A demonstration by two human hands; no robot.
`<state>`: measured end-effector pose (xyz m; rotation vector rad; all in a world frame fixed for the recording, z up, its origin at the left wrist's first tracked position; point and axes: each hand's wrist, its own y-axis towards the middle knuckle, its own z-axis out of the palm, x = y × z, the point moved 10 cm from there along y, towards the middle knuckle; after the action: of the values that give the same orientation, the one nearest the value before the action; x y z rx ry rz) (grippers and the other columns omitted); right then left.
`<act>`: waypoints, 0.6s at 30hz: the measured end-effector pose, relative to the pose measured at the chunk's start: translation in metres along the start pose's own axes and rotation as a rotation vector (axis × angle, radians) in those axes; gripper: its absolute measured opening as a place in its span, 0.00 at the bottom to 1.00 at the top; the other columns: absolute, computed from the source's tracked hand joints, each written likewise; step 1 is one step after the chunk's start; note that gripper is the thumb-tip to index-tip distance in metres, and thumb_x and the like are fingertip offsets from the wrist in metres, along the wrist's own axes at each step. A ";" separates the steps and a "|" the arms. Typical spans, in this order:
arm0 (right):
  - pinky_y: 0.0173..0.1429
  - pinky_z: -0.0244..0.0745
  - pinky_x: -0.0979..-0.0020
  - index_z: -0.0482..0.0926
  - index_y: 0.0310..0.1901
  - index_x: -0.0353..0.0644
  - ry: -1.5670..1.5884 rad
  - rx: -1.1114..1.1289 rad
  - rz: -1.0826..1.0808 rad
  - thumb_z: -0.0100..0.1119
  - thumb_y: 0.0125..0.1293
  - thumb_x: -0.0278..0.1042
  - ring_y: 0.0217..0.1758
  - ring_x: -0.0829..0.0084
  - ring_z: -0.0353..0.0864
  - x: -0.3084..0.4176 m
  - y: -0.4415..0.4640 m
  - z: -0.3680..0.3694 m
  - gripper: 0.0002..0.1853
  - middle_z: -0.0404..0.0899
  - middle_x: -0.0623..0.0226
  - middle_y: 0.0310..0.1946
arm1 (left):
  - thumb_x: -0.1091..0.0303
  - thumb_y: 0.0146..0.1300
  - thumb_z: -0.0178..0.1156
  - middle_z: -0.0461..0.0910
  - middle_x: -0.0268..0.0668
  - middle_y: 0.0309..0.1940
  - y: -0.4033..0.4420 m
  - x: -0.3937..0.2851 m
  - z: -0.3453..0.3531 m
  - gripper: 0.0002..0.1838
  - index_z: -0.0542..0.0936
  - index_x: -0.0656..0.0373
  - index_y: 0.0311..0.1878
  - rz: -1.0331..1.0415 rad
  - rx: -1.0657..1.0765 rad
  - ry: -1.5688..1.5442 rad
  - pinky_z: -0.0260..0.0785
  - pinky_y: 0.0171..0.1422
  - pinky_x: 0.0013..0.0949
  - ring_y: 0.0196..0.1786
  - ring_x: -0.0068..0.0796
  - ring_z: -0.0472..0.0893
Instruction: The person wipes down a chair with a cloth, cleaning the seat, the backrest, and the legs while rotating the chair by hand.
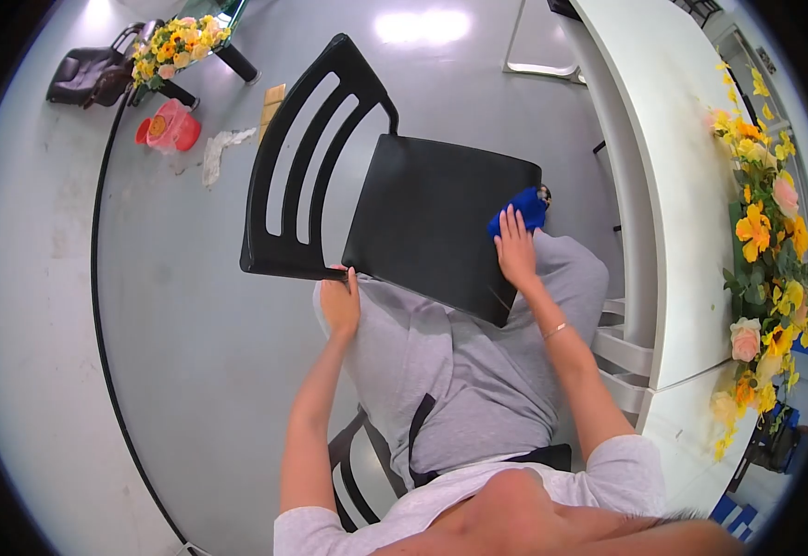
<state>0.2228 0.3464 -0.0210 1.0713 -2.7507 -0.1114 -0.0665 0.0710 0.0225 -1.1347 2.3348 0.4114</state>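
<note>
A black chair (441, 199) with a slatted backrest stands tilted in front of my knees, its seat facing up toward me. At the lower end of the backrest, my left hand (340, 304) is closed around the chair's frame, thumb on the near side. My right hand (516, 248) holds a bunched blue cloth (526, 208) against the seat's right edge, its fingers laid over the cloth. Part of the cloth hangs past that edge. A small dark-and-light item beside the cloth is too small to make out.
A white desk (650, 176) with yellow and pink flowers (761, 241) runs along my right. At the far left are a pink bin (172, 128), a black leather seat (89, 74) and another flower arrangement (178, 46). I sit on another black chair (356, 473).
</note>
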 end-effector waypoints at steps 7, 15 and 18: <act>0.71 0.67 0.56 0.54 0.78 0.38 -0.058 -0.032 0.002 0.53 0.73 0.39 0.82 0.55 0.53 -0.047 0.111 0.019 0.36 0.51 0.54 0.80 | 0.60 0.73 0.58 0.82 0.44 0.39 0.000 -0.002 -0.010 0.12 0.79 0.61 0.45 -0.101 0.018 -0.002 0.71 0.51 0.43 0.44 0.46 0.81; 0.77 0.58 0.56 0.59 0.77 0.46 -0.055 0.107 0.137 0.47 0.78 0.44 0.82 0.65 0.53 -0.075 0.163 0.040 0.30 0.57 0.66 0.79 | 0.65 0.70 0.61 0.82 0.40 0.37 0.003 0.006 -0.001 0.08 0.78 0.58 0.45 -0.007 0.004 -0.032 0.72 0.48 0.39 0.41 0.39 0.82; 0.76 0.60 0.55 0.63 0.75 0.45 0.000 -0.005 0.115 0.48 0.77 0.41 0.81 0.64 0.56 -0.069 0.158 0.028 0.28 0.61 0.64 0.78 | 0.64 0.70 0.61 0.82 0.41 0.38 0.003 0.005 -0.003 0.08 0.78 0.58 0.46 -0.017 0.015 -0.027 0.72 0.49 0.40 0.42 0.39 0.82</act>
<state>0.1624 0.5089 -0.0372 0.9097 -2.8030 -0.1019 -0.0725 0.0685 0.0224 -1.1344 2.3000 0.3996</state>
